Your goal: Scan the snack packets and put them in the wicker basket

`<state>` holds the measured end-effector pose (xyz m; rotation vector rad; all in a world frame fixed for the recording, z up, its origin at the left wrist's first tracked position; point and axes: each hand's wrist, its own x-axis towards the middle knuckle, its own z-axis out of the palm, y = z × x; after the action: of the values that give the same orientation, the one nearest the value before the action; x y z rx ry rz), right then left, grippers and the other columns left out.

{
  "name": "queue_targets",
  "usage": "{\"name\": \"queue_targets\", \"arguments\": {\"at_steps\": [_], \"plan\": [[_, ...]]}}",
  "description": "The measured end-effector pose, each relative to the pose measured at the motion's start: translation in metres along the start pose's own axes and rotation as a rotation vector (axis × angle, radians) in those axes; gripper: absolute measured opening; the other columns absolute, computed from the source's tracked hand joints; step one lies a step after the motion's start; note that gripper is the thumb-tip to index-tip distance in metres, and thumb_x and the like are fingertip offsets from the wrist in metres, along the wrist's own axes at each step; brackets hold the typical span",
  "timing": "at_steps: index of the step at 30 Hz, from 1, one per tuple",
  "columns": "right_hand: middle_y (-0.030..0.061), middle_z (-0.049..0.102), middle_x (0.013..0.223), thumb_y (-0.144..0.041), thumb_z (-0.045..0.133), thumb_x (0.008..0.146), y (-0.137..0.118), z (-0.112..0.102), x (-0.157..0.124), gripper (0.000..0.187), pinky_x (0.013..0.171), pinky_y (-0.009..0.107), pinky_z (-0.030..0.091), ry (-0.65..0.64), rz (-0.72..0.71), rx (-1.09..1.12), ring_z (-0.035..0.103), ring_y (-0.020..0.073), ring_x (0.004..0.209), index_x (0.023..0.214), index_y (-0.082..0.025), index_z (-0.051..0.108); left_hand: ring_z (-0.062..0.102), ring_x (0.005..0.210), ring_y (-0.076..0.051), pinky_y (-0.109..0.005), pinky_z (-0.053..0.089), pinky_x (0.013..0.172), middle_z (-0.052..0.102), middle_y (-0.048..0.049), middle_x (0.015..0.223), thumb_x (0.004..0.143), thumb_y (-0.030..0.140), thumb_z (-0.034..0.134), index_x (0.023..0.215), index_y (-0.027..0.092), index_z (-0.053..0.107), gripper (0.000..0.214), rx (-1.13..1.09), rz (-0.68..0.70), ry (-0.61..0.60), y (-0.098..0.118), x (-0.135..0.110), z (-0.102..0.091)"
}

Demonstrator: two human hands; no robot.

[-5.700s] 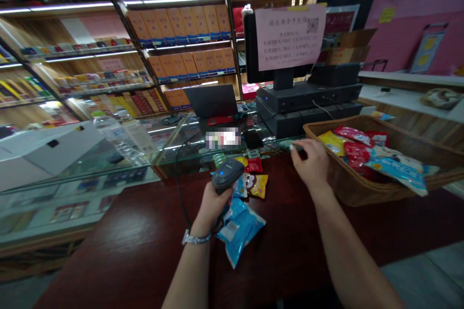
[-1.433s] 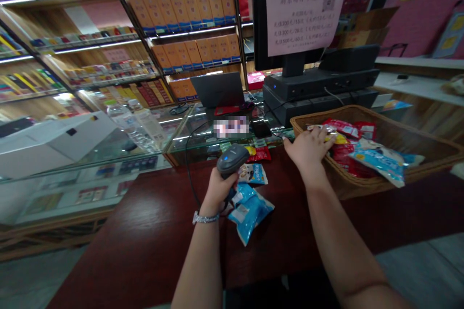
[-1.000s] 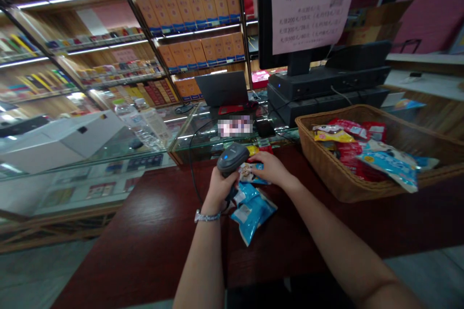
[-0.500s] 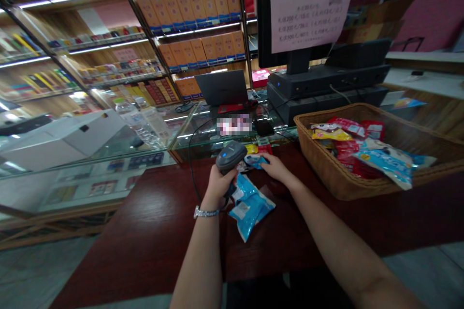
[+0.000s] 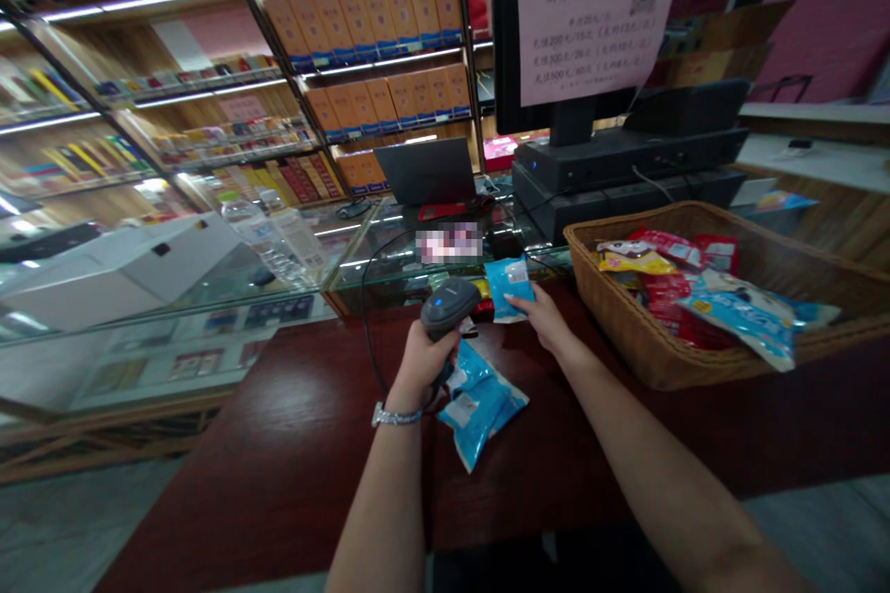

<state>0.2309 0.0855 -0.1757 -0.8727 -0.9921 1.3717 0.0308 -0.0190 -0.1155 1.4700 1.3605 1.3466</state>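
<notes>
Two bare hands share the middle of the head view, both above a dark red table (image 5: 312, 408). Just left of centre, the left hand (image 5: 417, 361) has its grip wrapped round the handle of a black scanner (image 5: 451, 304), a blue light showing on top; held this way, the scanner's head juts free above the fist, its nose towards the right of the frame. Its cable (image 5: 371, 343) hangs in a loop to the left, apparently clear of the packets. Right of centre, the right hand (image 5: 551, 324) has its grip pinched on the lower right edge of a small blue packet (image 5: 510, 283), raised near the scanner's nose; the edge hold presumably serves to leave its face and white label uncovered. Some fingertips are hidden behind it. Below the scanner, more blue packets (image 5: 479, 408) lie overlapping on the table, probably kept close for easy reach. At the right of the frame, a wicker basket (image 5: 626, 343) stands beside the right hand, its high walls seemingly there to contain the loose coloured bags (image 5: 741, 310) inside.
</notes>
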Motion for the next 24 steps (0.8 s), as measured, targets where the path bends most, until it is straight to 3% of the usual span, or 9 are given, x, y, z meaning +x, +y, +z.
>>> {"name": "queue_targets", "arguments": {"at_steps": [6, 17, 24], "plan": [[0.0047, 0.076, 0.094, -0.044, 0.082, 0.061, -0.001, -0.003, 0.002, 0.046, 0.084, 0.037, 0.054, -0.004, -0.039, -0.064, 0.07, 0.0214, 0.084, 0.097, -0.019, 0.069, 0.049, 0.038, -0.011, -0.022, 0.039, 0.041, 0.056, 0.0013, 0.044, 0.069, 0.025, 0.068, 0.058, 0.016, 0.059, 0.017, 0.054, 0.007, -0.001, -0.003, 0.001, 0.006], [0.0066, 0.075, 0.107, -0.043, 0.075, 0.064, -0.002, -0.004, 0.004, 0.051, 0.092, 0.04, 0.052, -0.026, -0.064, -0.126, 0.069, 0.025, 0.098, 0.109, -0.02, 0.067, 0.052, 0.038, -0.012, -0.022, 0.043, 0.042, 0.058, 0.0018, 0.046, 0.072, 0.018, 0.069, 0.071, 0.014, 0.066, 0.005, 0.119, 0.014, -0.133, -0.01, -0.002, 0.014], [0.0071, 0.074, 0.113, -0.036, 0.071, 0.066, -0.006, -0.004, 0.004, 0.05, 0.097, 0.041, 0.05, -0.054, -0.074, -0.217, 0.067, 0.0255, 0.104, 0.113, -0.019, 0.067, 0.051, 0.038, -0.011, -0.021, 0.041, 0.041, 0.059, 0.0016, 0.048, 0.076, 0.023, 0.069, 0.083, 0.012, 0.07, 0.014, 0.122, 0.007, -0.183, -0.007, -0.003, 0.016]]}}
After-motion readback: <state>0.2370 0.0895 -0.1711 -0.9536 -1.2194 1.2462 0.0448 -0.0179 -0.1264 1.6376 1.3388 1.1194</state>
